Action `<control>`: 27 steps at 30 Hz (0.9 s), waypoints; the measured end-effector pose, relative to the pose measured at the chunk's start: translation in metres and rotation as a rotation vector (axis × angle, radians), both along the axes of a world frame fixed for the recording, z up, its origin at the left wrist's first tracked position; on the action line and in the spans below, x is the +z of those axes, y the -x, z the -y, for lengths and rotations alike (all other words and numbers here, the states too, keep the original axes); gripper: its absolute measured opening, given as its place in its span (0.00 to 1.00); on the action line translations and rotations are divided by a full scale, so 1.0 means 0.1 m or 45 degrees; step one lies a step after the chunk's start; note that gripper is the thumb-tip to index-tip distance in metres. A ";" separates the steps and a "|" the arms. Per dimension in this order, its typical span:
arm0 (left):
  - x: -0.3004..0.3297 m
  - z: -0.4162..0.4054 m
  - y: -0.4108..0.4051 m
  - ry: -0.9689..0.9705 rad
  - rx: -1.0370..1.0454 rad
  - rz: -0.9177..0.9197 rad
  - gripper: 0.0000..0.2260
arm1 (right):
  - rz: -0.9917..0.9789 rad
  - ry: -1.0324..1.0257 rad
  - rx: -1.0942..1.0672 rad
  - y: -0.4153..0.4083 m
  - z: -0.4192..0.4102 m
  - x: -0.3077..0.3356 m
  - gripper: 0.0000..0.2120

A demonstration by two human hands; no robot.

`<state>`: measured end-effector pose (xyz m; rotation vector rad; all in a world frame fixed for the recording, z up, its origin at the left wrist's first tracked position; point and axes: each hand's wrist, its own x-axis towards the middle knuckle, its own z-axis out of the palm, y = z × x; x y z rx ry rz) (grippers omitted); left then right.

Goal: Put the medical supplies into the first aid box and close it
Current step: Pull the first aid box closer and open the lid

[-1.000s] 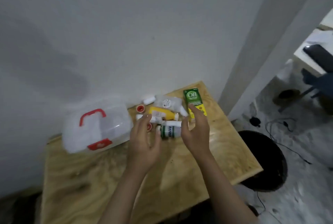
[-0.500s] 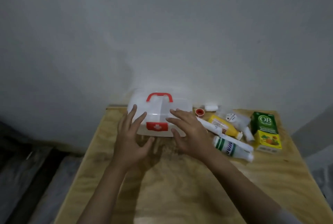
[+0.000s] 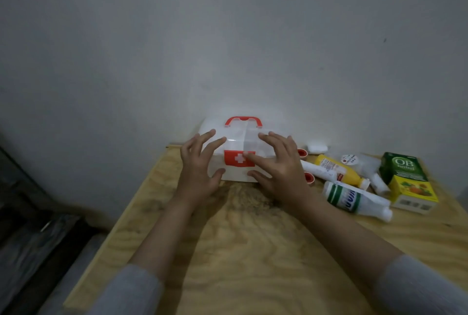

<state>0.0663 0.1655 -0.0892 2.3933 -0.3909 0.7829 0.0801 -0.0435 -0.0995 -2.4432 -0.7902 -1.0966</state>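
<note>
First aid box (image 3: 238, 145) sits closed at the back of the wooden table (image 3: 253, 251), against the wall, red handle (image 3: 242, 120) up. Your left hand (image 3: 196, 175) lies on the box's left front, fingers spread and loose, gripping nothing. Your right hand (image 3: 279, 170) covers its right front, fingers splayed, forefinger on the red latch (image 3: 236, 159). Right of the box, loose supplies: yellow bottle (image 3: 339, 170), white-and-green bottle (image 3: 354, 198), green carton (image 3: 405, 180), clear pouch (image 3: 359, 162).
</note>
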 end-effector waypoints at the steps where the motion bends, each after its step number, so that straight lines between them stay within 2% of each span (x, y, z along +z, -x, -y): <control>1: 0.01 -0.01 -0.01 -0.011 -0.002 0.012 0.29 | 0.012 0.005 -0.012 0.00 -0.01 0.01 0.16; 8: 0.03 -0.04 -0.03 -0.027 0.002 0.063 0.30 | 0.162 0.039 -0.029 -0.01 0.02 0.08 0.11; 12: 0.02 0.03 -0.03 0.029 0.065 -0.041 0.36 | 0.168 -0.018 0.004 -0.01 0.01 0.14 0.12; 15: 0.03 0.10 -0.03 0.148 0.093 -0.123 0.36 | 0.137 -0.062 0.027 -0.02 0.02 0.18 0.11; 19: 0.08 0.18 0.03 0.231 0.165 -0.088 0.38 | 0.120 -0.159 0.055 0.01 0.02 0.31 0.10; 27: 0.15 0.29 0.23 0.301 0.267 -0.231 0.54 | 0.053 -0.449 0.070 0.12 -0.03 0.75 0.09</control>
